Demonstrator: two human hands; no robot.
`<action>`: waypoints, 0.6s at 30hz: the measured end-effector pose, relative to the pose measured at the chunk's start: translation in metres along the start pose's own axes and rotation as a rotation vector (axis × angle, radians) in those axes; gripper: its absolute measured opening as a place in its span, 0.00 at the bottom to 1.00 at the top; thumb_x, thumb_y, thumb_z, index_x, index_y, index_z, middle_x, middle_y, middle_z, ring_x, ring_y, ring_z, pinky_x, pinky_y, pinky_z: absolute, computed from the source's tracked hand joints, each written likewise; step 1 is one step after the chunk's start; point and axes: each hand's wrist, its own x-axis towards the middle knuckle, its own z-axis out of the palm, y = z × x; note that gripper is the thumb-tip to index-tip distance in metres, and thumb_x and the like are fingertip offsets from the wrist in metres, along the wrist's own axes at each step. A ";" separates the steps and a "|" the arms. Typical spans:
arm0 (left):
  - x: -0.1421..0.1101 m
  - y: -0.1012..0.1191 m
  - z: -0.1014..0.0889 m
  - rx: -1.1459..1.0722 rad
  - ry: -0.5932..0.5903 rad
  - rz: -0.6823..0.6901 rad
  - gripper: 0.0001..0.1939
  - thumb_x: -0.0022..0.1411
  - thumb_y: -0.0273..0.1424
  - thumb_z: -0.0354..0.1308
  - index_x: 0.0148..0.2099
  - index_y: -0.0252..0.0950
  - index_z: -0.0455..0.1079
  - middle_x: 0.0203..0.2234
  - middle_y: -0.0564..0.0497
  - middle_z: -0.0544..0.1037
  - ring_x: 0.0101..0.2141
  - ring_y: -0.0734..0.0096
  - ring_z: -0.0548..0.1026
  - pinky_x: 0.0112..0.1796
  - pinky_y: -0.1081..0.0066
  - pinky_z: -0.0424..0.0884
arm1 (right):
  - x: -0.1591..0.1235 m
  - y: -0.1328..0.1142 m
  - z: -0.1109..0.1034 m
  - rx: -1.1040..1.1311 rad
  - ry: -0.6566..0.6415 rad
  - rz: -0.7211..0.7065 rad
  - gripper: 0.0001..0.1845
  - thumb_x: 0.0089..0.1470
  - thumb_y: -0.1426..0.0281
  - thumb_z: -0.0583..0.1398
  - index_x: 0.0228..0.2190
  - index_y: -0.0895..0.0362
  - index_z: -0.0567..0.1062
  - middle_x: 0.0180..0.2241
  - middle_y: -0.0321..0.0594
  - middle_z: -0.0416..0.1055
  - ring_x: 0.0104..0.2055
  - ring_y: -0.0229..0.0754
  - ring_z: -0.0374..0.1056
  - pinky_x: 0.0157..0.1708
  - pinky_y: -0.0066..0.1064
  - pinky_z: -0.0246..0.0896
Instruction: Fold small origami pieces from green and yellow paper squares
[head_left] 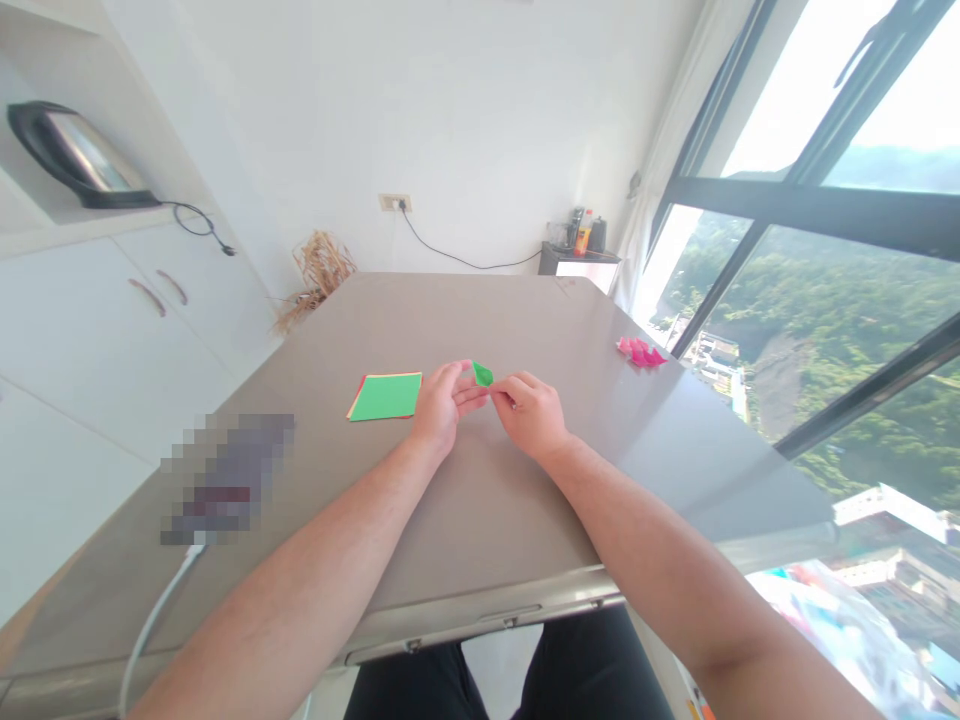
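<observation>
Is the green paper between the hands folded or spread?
Folded, it appears: the green paper is compact and angular, unlike the flat green sheet nearby.

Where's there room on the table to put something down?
The table is bare beyond the green piece, toward the wall; between the right hand and pink paper; and between the paper stack and blurred thing. It's crowded where the left hand sits beside the paper stack.

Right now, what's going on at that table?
A person has both hands on a small green piece, apparently folded paper, above the table. The right hand pinches at its lower edge; the left hand is beside it, grip unclear. A stack of coloured sheets, green on top, lies to the left; pink pieces lie off to the right.
</observation>
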 end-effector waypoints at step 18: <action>0.000 -0.012 -0.005 0.519 -0.191 -0.054 0.12 0.51 0.35 0.68 0.38 0.35 0.78 0.32 0.43 0.83 0.34 0.60 0.83 0.40 0.64 0.77 | 0.039 0.189 -0.108 -0.294 0.135 0.735 0.11 0.52 0.69 0.60 0.36 0.56 0.81 0.38 0.43 0.81 0.40 0.44 0.73 0.40 0.32 0.63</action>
